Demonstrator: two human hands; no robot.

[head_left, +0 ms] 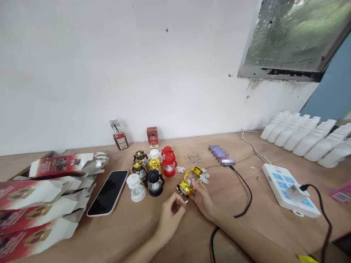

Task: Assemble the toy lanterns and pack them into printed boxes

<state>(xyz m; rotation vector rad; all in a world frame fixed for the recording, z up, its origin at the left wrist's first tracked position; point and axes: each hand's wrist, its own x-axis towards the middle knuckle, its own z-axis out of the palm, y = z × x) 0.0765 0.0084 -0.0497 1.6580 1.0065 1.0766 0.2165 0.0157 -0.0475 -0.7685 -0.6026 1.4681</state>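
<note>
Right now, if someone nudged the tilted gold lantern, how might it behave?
The lantern would probably tip further, being tilted in the right hand. Its round base could let it roll if released. It looks shiny, so perhaps slippery.

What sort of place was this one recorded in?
Probably a small workshop: a wooden table holds little lanterns in several colors, a pile of printed cardboard boxes and a row of white bottles.

White wall (123, 73) behind a brown surface (117, 235)
A grey-framed window (290, 44) shows blurred greenery (320, 25) at upper right, beside a blue panel (329, 93).
</note>
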